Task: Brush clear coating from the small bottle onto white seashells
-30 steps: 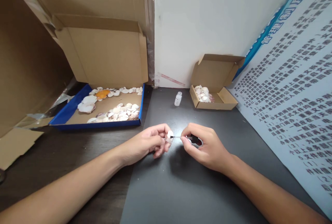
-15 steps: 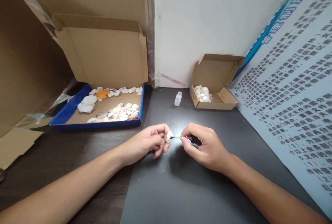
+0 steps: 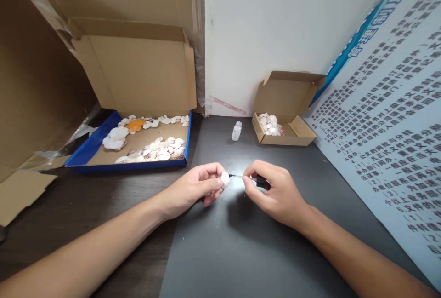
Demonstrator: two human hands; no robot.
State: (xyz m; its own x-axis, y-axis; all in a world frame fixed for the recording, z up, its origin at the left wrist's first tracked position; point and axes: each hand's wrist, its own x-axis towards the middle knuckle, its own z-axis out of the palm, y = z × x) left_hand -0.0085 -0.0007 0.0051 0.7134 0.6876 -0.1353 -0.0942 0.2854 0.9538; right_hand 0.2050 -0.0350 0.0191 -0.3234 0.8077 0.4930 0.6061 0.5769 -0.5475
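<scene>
Between the thumb and fingers of my left hand (image 3: 203,184) is a small white seashell (image 3: 225,179), pinched closed. My right hand (image 3: 272,190) is closed on a thin brush (image 3: 237,176) with a black cap as its handle. The brush's dark tip is at the right edge of the shell; whether it touches or lies just behind cannot be made out. Beyond both hands, a small open glass bottle (image 3: 236,131) stands upright on the dark grey mat (image 3: 213,252).
On the left a blue-sided cardboard box (image 3: 127,168) with a raised lid holds several shells and an orange one (image 3: 135,125). A smaller cardboard box (image 3: 285,140) with white shells sits at the back right. A printed board (image 3: 389,118) leans along the right side.
My left hand has turned the shell, and its thumb now lies on the shell's face. The brush has shifted slightly right and up, from the shell's face to its edge.
</scene>
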